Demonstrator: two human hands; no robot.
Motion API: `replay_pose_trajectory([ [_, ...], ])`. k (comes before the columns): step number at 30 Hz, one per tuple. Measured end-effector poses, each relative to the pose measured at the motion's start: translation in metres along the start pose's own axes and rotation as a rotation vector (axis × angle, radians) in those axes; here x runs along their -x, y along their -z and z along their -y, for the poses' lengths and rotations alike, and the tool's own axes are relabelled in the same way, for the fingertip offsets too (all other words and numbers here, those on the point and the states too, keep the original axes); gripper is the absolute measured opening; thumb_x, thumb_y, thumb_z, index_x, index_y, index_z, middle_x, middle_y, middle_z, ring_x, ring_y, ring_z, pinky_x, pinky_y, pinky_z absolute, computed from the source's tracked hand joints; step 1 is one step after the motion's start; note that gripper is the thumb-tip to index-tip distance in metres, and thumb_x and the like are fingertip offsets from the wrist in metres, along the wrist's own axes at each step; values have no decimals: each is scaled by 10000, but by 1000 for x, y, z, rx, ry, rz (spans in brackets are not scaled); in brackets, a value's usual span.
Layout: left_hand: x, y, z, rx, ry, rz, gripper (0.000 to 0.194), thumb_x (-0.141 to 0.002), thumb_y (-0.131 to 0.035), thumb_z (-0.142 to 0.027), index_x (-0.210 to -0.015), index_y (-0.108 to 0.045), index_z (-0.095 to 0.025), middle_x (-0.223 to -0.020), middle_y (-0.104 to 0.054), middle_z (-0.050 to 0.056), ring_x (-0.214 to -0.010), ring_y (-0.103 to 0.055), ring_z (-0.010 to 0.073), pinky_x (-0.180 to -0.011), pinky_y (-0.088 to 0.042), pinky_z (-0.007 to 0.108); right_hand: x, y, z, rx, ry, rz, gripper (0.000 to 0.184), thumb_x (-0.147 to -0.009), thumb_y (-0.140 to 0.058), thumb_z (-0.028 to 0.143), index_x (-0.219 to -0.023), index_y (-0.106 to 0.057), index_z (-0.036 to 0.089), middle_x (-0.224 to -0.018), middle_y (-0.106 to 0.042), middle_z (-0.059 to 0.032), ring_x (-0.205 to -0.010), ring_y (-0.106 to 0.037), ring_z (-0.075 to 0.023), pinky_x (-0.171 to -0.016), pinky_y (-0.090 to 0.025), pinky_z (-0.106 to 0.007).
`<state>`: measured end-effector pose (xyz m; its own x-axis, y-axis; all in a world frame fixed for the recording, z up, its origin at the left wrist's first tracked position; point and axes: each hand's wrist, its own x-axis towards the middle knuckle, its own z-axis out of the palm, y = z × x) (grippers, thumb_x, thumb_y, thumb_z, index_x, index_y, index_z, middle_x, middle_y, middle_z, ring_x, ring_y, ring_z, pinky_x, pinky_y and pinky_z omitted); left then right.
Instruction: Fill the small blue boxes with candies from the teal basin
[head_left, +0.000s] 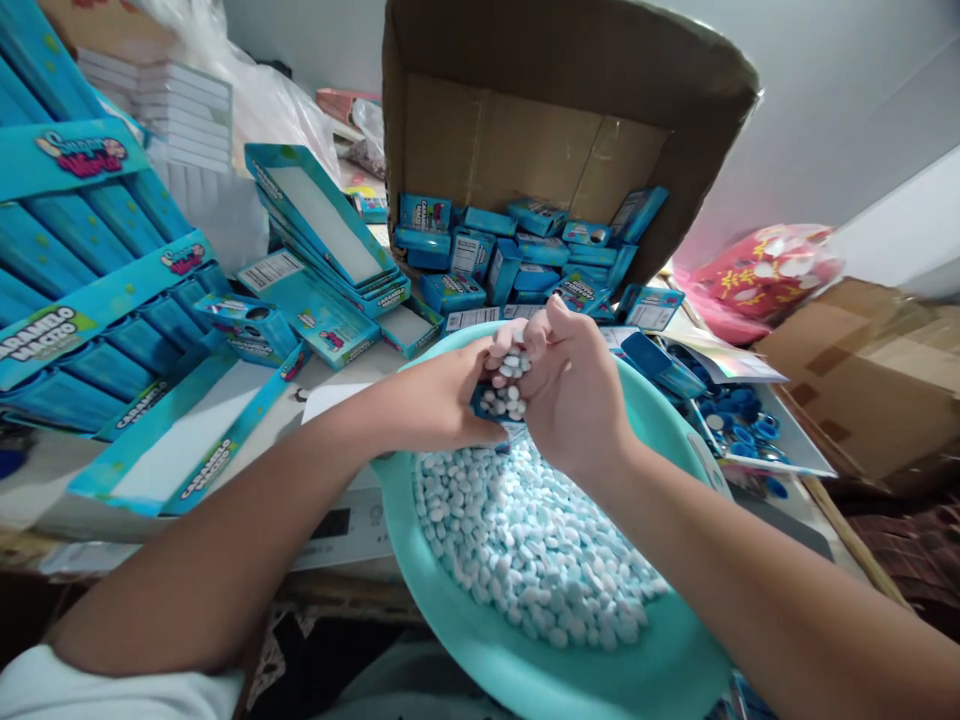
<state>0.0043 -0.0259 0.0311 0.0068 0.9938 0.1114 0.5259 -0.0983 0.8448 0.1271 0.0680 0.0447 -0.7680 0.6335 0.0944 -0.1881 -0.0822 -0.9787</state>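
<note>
Over a turquoise basin [409, 535] of small white and pale blue candies [540, 545], my two hands meet. My left hand [450, 395] is closed around a small blue candy box [515, 432], whose open top is full of candies. Pressed close beside it, my right hand [577, 390] is cupped with fingers curled, holding a few candies [514, 362] at the mouth of the box. Most of the box is hidden by my fingers and palms.
Behind the basin, a large cardboard box [525, 130] lies open with several small blue boxes [472, 255] inside. Display trays [330, 220] and a packed display [67, 250] stand left. A scale [349, 530] sits by the basin; a tray of blue caps [742, 425] lies right.
</note>
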Motion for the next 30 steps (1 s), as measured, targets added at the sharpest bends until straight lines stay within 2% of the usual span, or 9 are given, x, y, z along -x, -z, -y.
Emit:
replay_pose_trajectory([
  [8, -1, 0, 2, -41, -23, -30, 518, -741, -738, -262, -1219, -540, -219, -1226, -629, 65, -1153, -604, 319, -949, -525, 415, 3, -2, 8, 231, 28, 54, 624, -864, -396, 822, -633, -322, 247, -708, -560, -53, -884, -593, -249, -726, -480, -391],
  [15, -2, 0, 2, 5, -83, -19, 612, -757, -706, -186, -1342, -535, -248, -1405, -573, 66, -1320, -526, 320, -1092, -455, 433, 3, 3, 9, 206, 27, 89, 596, -895, -447, 755, -595, -389, 243, -679, -555, -60, -897, -604, -271, -777, -496, -418],
  [19, -1, 2, -1, 2, -112, -18, 594, -767, -706, -170, -1338, -558, -244, -1422, -576, 58, -1325, -529, 317, -1105, -443, 429, 0, 7, 19, 239, 13, 127, 603, -907, -447, 742, -574, -416, 241, -654, -539, -53, -871, -621, -262, -765, -515, -416],
  [22, -1, 3, -2, -11, -57, 22, 525, -790, -712, -215, -1303, -607, -250, -1375, -623, 49, -1304, -555, 337, -1086, -459, 441, -1, 16, 28, 313, 5, 189, 591, -917, -462, 735, -605, -493, 234, -687, -566, -43, -816, -628, -236, -733, -515, -388],
  [25, -1, 3, -2, 26, 64, 56, 477, -807, -728, -317, -1269, -646, -229, -1314, -669, 63, -1230, -612, 344, -1031, -502, 441, 1, 31, 34, 460, 86, 201, 484, -933, -525, 672, -761, -611, 228, -785, -627, -35, -738, -611, -197, -680, -492, -348],
  [28, -1, 1, -1, 26, 122, 41, 568, -799, -741, -376, -1332, -626, -217, -1353, -654, 75, -1227, -622, 319, -1049, -497, 421, 2, 49, 37, 770, 153, 145, 325, -955, -582, 533, -882, -651, 224, -810, -640, -21, -640, -545, -153, -572, -404, -301],
  [30, -1, 0, 0, 3, 133, 28, 581, -794, -740, -392, -1339, -630, -223, -1358, -654, 68, -1225, -624, 305, -1053, -494, 402, 1, 58, 36, 981, 137, 157, 259, -963, -583, 459, -883, -668, 228, -753, -618, -6, -579, -488, -133, -517, -327, -290],
])
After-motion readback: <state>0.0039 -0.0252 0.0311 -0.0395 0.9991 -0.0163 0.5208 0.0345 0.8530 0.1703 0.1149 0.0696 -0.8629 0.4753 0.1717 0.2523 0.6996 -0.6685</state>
